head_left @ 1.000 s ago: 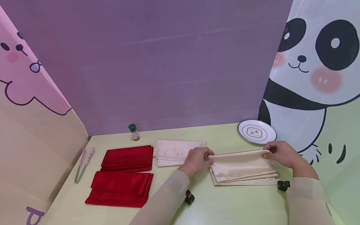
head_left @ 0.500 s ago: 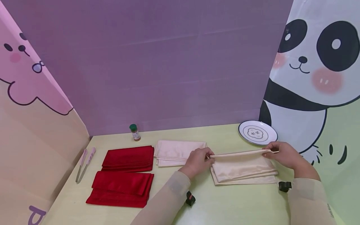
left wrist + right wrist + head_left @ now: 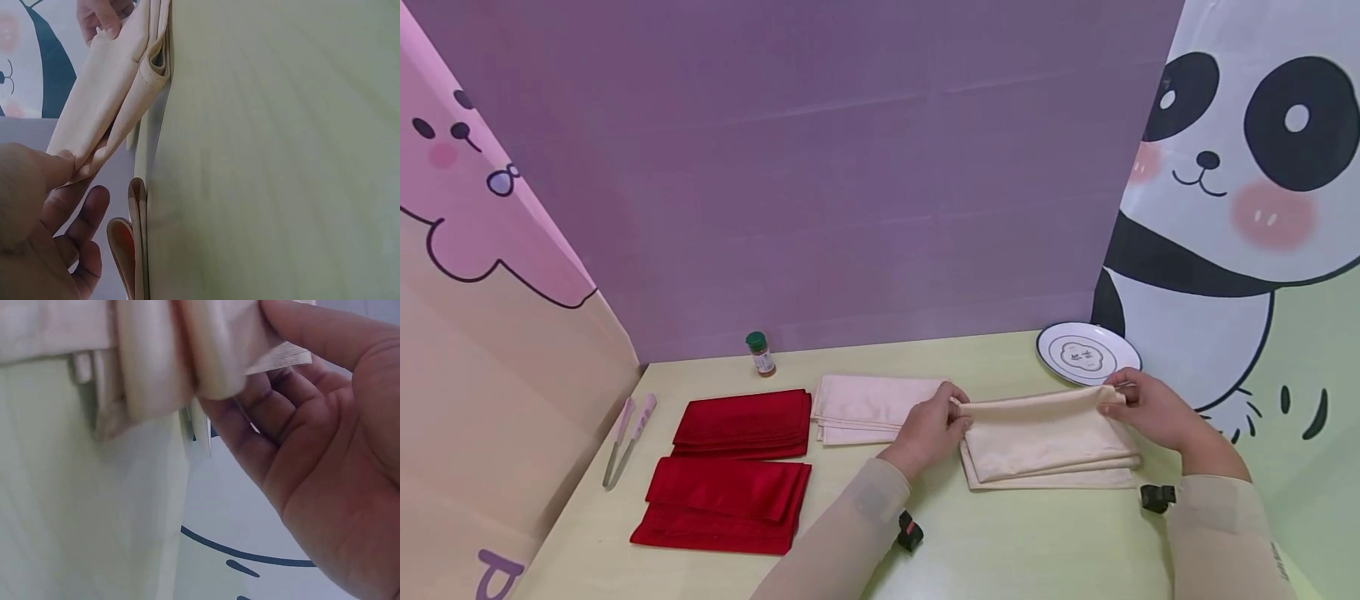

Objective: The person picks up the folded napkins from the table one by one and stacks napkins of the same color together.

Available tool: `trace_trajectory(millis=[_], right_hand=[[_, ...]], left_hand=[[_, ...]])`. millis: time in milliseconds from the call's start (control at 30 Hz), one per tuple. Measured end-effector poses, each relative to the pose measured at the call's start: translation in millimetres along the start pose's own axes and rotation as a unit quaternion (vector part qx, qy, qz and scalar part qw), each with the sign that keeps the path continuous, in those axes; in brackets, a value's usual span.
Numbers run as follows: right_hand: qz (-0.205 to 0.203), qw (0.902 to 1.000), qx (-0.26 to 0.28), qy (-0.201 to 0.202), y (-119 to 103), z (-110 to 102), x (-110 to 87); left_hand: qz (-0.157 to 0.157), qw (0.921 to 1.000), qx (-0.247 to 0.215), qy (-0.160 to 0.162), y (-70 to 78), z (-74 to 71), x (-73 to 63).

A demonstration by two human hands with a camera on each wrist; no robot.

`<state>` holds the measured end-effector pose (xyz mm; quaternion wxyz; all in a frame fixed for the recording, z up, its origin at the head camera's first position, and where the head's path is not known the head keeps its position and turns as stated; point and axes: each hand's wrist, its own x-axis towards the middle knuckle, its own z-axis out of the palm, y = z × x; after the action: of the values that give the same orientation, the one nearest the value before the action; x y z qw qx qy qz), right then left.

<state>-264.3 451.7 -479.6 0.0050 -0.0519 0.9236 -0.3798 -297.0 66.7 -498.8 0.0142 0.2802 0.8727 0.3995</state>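
Observation:
A folded cream satin cloth lies at the right of the table, its far edge raised off the surface between both hands. My left hand pinches the far left corner between thumb and fingers; in the left wrist view the thumb presses on the fabric while the lower fingers curl loosely beneath. My right hand pinches the far right corner. In the right wrist view the thumb lies over the cloth with fingers behind it, and folded layers hang down. A pale pink folded cloth lies just behind the left hand.
Two folded red cloths, one behind and one in front, lie at the left. Tongs rest near the left edge. A small green-capped jar stands at the back, and a white plate sits at the back right.
The raised far edge of the cream cloth has risen slightly, most at its right end, as the right hand moved up a little. The left hand has lifted slightly with its corner.

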Motion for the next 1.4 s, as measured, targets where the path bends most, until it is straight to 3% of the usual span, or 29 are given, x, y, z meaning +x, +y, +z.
trace_trajectory(millis=[233, 400, 567, 1000, 1400], right_hand=[[0.024, 0.9989, -0.021, 0.035, 0.3, -1.2, 0.7], [0.008, 0.9976, -0.01, 0.068, -0.9, 0.7, 0.4], [0.002, 0.9971, -0.013, 0.076, -1.9, 3.0, 0.2], [0.038, 0.9974, -0.042, 0.046, -9.7, 0.3, -1.6], [0.03, 0.9992, 0.007, 0.024, -11.1, 0.8, -2.7]], left_hand=[[0.012, 0.9997, -0.006, 0.02, -1.9, -1.5, 0.9], [0.016, 0.9994, -0.001, 0.032, -2.9, -1.9, 1.8], [0.006, 0.9996, -0.007, 0.028, -4.2, 0.0, 1.3], [-0.031, 0.9984, -0.046, 0.01, -2.4, -0.1, -0.8], [-0.033, 0.9925, -0.118, 0.007, -3.3, -0.4, -4.1]])
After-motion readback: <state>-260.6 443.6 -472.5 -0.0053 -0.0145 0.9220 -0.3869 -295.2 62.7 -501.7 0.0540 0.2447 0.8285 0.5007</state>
